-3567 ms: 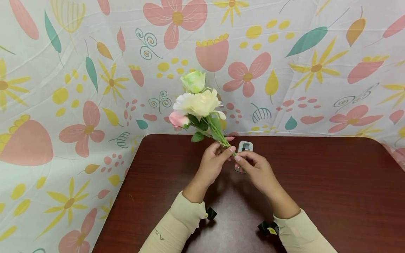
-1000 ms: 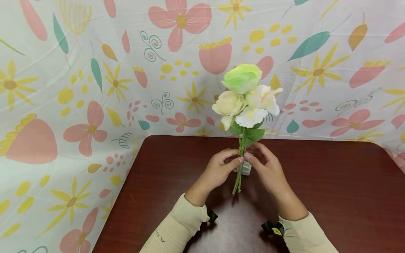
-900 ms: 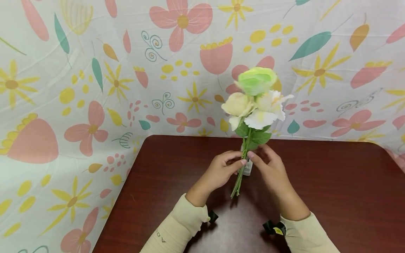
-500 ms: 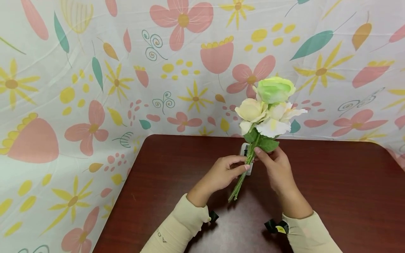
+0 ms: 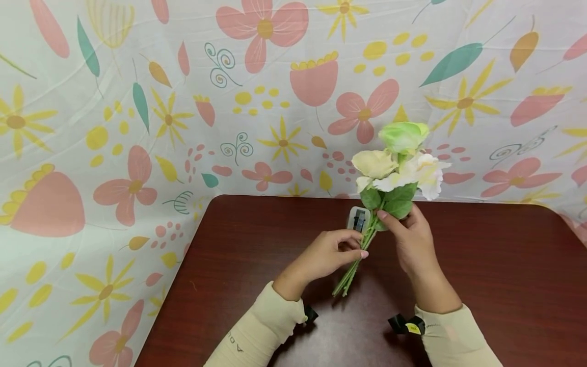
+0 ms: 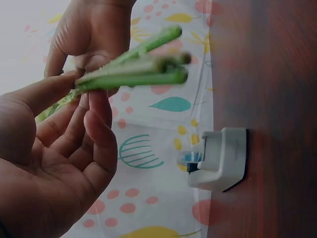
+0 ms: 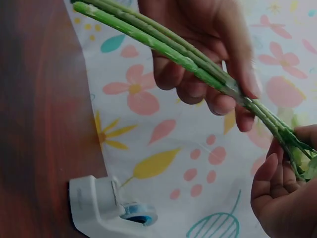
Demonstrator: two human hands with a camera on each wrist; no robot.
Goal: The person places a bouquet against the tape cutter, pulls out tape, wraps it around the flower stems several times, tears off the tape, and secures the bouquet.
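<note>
A small bouquet of artificial flowers leans to the right above the table, with green, cream and white blooms and green leaves. My left hand pinches the bundled stems around their middle between thumb and fingers. A shiny, clear band like tape shows on the stems by the left thumb. My right hand grips the stems higher up, just under the blooms, with its fingers partly behind the leaves. Cut stem ends stick out below the left hand.
A white tape dispenser with a roll of clear tape stands on the dark red wooden table, just behind the stems. A white cloth printed with flowers hangs behind and to the left.
The bouquet has turned from leaning left to leaning right, and its pink bud is out of sight. My right hand has moved from the lower stems up under the leaves and rightward.
</note>
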